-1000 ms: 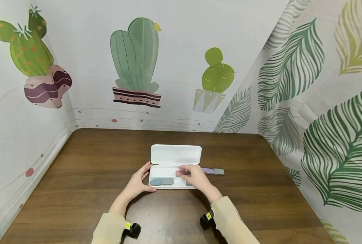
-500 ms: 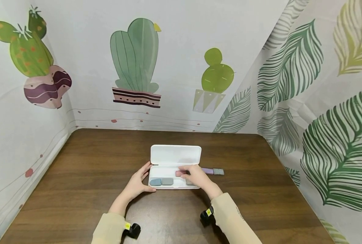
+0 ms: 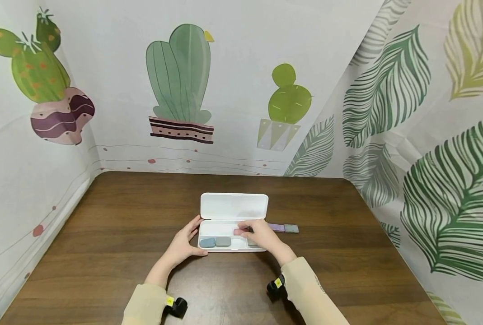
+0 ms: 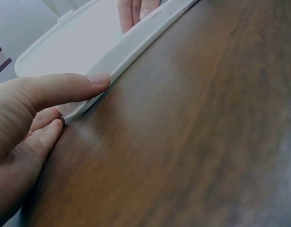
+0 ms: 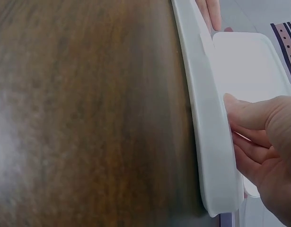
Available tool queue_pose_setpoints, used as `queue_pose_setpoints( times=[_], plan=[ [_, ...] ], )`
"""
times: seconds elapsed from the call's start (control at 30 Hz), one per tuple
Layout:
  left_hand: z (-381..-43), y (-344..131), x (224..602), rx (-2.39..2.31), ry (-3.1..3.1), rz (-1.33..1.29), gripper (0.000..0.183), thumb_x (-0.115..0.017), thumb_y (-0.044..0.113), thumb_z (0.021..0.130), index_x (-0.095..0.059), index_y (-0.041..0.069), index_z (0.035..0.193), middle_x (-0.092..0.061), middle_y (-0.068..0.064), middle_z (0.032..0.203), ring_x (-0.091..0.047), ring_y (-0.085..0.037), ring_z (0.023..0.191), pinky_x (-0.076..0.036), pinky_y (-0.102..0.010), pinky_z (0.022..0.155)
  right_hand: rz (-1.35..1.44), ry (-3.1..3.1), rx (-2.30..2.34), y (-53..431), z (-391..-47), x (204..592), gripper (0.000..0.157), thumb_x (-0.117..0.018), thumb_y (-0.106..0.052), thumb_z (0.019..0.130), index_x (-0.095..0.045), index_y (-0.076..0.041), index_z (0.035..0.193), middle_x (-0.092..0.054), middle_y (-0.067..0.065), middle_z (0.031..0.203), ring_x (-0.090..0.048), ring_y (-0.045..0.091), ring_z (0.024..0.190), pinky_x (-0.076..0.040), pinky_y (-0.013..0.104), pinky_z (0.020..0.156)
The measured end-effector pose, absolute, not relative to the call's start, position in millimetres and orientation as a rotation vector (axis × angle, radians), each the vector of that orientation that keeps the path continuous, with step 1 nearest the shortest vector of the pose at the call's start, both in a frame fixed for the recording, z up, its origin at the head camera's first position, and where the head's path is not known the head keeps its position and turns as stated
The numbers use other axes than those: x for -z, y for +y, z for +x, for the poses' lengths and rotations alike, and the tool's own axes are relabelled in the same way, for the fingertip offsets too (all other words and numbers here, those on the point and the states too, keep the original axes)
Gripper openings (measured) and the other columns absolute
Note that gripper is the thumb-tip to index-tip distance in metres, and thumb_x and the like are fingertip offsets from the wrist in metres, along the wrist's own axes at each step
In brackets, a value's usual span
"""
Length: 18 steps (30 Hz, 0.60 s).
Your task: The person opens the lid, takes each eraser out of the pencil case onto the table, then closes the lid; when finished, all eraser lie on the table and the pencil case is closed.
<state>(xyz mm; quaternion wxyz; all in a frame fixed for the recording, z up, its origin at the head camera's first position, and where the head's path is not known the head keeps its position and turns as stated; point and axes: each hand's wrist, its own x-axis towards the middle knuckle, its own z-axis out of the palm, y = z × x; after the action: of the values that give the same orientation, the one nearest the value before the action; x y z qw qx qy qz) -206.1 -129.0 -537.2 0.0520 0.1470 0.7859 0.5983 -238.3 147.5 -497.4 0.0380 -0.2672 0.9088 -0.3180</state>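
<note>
A white pencil case [image 3: 234, 206] stands with its lid raised at the back. My left hand [image 3: 182, 243] holds its left end, thumb along the front edge and fingers around the side. Inside, my right hand [image 3: 261, 234] pinches a small pink block [image 3: 238, 232] between thumb and fingers, in the rear part of the case. A blue block [image 3: 207, 243] and a grey block [image 3: 223, 242] lie side by side in the front compartment. In the right wrist view the right fingers [image 5: 249, 113] reach over the case's front wall [image 5: 207, 118], which hides the pink block.
On the table, just right of the case, a purple bar [image 3: 276, 228] and a grey-green block [image 3: 292, 229] lie end to end. The brown wooden table [image 3: 143, 198] meets patterned cloth [image 3: 241, 90] at the back and sides.
The right forearm and fingers have shifted only slightly, and less of the pink block shows between them. The left hand and the case have stayed in place.
</note>
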Motion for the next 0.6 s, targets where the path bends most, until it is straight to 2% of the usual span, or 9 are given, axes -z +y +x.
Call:
queue_pose_setpoints(
  times=[0.27,0.47,0.6],
  plan=[
    [-206.3,-129.1,537.1,-1.82,2.396,0.451,0.114,-0.09,0.0,0.061,-0.021,-0.007,0.152,-0.035,-0.029,0.152,-0.034,-0.039,0.142,-0.034,-0.044,0.116,-0.784,2.798,1.022,146.3,-235.5,496.8,0.024,-0.07,-0.005,0.087,-0.07,0.0,0.111,-0.073,0.01,0.102,-0.067,0.02,0.096,-0.06,0.037,0.086],
    [-205.8,-129.1,536.0,-1.826,2.388,0.431,0.115,-0.09,-0.002,0.06,-0.021,-0.006,0.152,-0.034,-0.028,0.153,-0.034,-0.038,0.143,-0.034,-0.042,0.117,-0.792,2.784,1.084,146.3,-236.7,497.5,0.022,-0.071,-0.003,0.086,-0.069,0.001,0.107,-0.073,0.011,0.1,-0.069,0.023,0.095,-0.06,0.039,0.087],
    [-205.7,-129.1,535.5,-1.825,2.392,0.426,0.116,-0.09,-0.003,0.059,-0.021,-0.006,0.152,-0.035,-0.028,0.153,-0.034,-0.038,0.143,-0.034,-0.042,0.117,-0.832,2.755,1.113,147.9,-238.5,499.6,0.022,-0.071,-0.002,0.086,-0.068,0.002,0.107,-0.073,0.013,0.1,-0.071,0.025,0.093,-0.061,0.035,0.085]
  ],
)
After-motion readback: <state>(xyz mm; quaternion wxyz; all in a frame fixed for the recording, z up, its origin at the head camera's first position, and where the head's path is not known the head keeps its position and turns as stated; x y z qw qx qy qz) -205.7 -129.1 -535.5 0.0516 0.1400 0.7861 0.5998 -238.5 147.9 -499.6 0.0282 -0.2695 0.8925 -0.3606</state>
